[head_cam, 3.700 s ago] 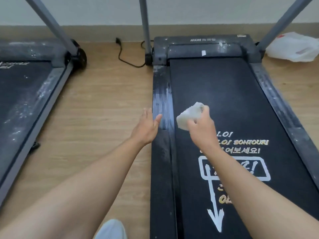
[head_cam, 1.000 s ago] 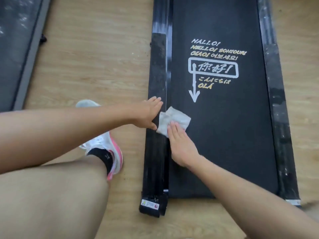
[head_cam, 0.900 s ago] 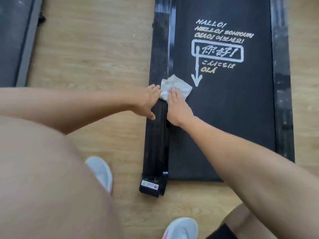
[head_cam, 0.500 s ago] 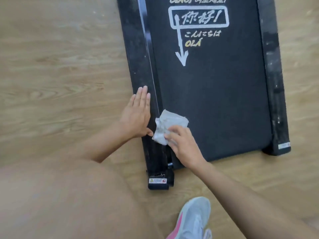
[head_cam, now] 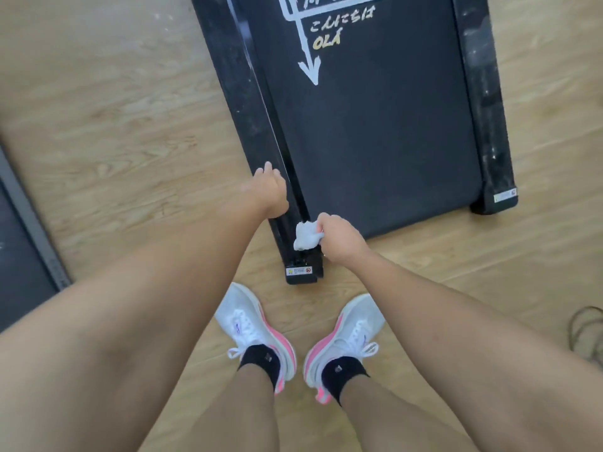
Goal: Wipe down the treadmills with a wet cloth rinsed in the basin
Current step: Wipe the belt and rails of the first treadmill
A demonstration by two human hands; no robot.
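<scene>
A black treadmill (head_cam: 375,132) lies on the wood floor, its rear end toward me, with a white arrow and lettering on the belt. My right hand (head_cam: 339,239) grips a crumpled white cloth (head_cam: 305,236) over the treadmill's left side rail (head_cam: 257,125), near that rail's rear end cap. My left hand (head_cam: 269,190) hovers over the same rail a little farther up, fingers relaxed and holding nothing. The basin is not in view.
The corner of a second treadmill (head_cam: 23,243) shows at the left edge. My two white and pink shoes (head_cam: 257,334) stand on the wood floor (head_cam: 114,125) just behind the rail's end. A dark cable (head_cam: 587,331) lies at the right edge.
My right hand has drawn the cloth back along the left rail to its rear end and bunched it up. My left hand followed down the rail. I have risen from a crouch.
</scene>
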